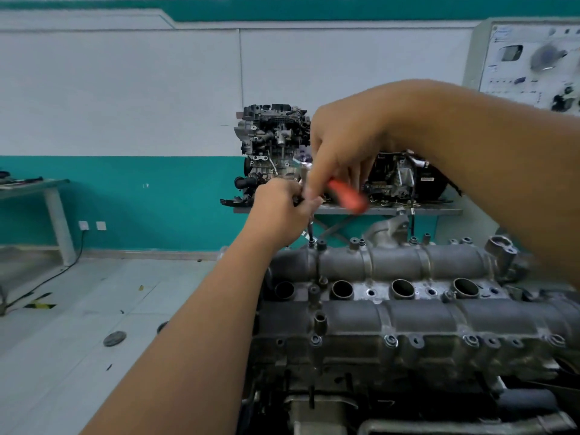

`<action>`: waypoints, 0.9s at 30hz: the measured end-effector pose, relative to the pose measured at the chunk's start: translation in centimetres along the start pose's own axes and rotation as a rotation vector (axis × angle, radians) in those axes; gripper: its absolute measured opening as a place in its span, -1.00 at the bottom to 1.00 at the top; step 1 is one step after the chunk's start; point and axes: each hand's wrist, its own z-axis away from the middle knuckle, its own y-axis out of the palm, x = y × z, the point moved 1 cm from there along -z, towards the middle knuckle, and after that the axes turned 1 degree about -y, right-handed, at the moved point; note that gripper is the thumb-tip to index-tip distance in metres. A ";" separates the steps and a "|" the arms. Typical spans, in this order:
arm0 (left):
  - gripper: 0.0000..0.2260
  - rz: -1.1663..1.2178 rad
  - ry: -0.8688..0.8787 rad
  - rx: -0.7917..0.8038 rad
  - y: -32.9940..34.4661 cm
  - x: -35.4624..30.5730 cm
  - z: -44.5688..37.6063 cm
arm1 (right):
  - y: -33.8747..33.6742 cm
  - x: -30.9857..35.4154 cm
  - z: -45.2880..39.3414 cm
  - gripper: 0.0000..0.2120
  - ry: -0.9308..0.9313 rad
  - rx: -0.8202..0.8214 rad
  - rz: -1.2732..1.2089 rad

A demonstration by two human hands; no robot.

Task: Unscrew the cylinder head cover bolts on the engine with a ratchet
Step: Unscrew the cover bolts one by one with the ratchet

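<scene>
With both hands gripping the orange-handled steel ratchet [340, 196], left hand [282, 208] low and right hand [342, 149] above, we work a far-left bolt [311, 244] on the grey cast cylinder head cover [392, 262]; near bolts remain seated.

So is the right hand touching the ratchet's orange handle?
Touching. The head view shows the right hand with its fingers curled round the upper end of the blurred orange ratchet handle, no gap between them.
</scene>
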 end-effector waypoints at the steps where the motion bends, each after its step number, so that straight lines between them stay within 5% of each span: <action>1: -0.58 0.007 -0.008 -0.001 0.0 0.1 -0.1 | 0.1 -0.1 0.0 -0.83 0.007 0.030 -0.010; 5: -0.77 0.072 -0.044 0.087 -0.3 -0.2 0.0 | 0.1 -0.9 -0.8 -0.80 0.007 -0.293 0.257; 10: -0.67 0.007 -0.047 0.036 -0.6 -0.3 0.0 | 1.0 0.4 0.2 -0.83 0.019 -0.016 -0.023; 14: -0.77 0.080 -0.097 0.100 -0.6 -0.6 0.3 | 0.4 -0.3 0.1 -0.88 -0.016 -0.349 0.247; 19: -0.76 0.023 -0.038 0.004 -0.7 -0.3 0.4 | 1.0 0.8 0.6 -0.80 0.026 0.000 -0.006; 22: -0.82 0.064 -0.076 0.055 -0.5 -0.2 0.5 | 0.6 0.1 -0.4 -0.95 -0.008 -0.241 0.224; 24: -0.81 0.045 -0.076 0.067 -0.4 -0.4 0.6 | 0.7 0.1 -0.1 -0.86 -0.017 -0.374 0.290; 27: -0.80 0.031 -0.049 0.025 -0.4 -0.5 0.6 | 0.8 0.6 0.6 -0.84 0.020 -0.043 0.084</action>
